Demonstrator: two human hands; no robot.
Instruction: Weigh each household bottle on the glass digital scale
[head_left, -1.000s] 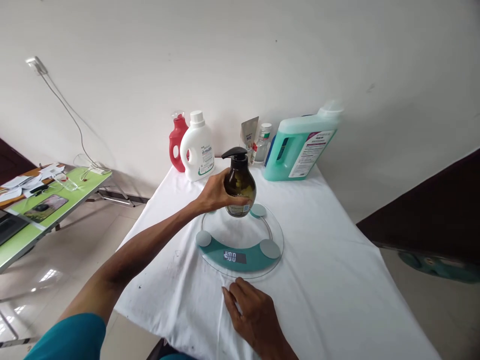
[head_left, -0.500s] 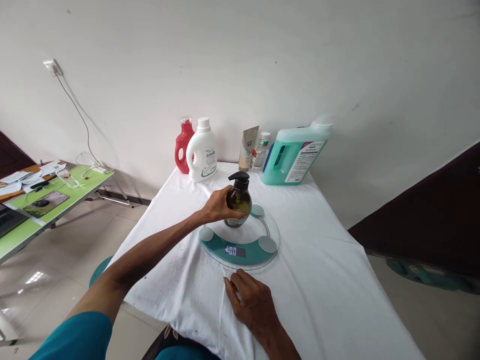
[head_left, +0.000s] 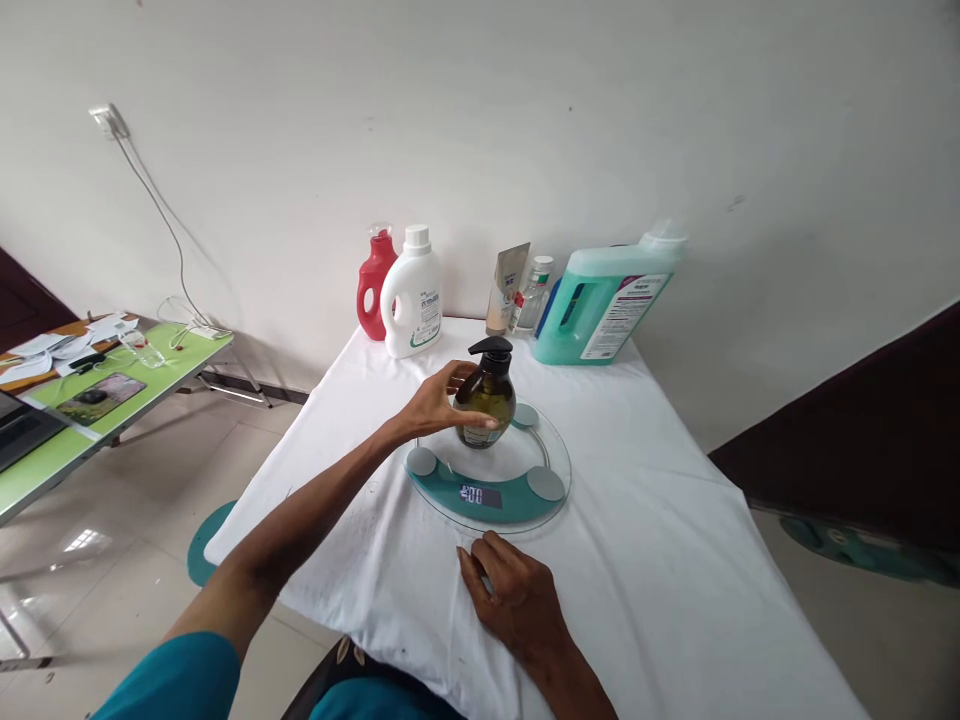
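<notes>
The left hand (head_left: 439, 405) was curled loosely around the brown pump bottle (head_left: 486, 405) standing on the glass scale (head_left: 487, 480), so it had to let go gently, while the right hand (head_left: 514, 600) lay flat on the surface (head_left: 675, 560).

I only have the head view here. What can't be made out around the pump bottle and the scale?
- Scale display: digits too small and blurred to read.
- Pump bottle base: left hand covers its near-left side, so full contact with the glass is unclear.
- Left hand grip: fingers spread; clasped or only touching, unclear.
- White jug and green jug labels: too small.
- Right hand: wrist cut off by the bottom edge.
</notes>
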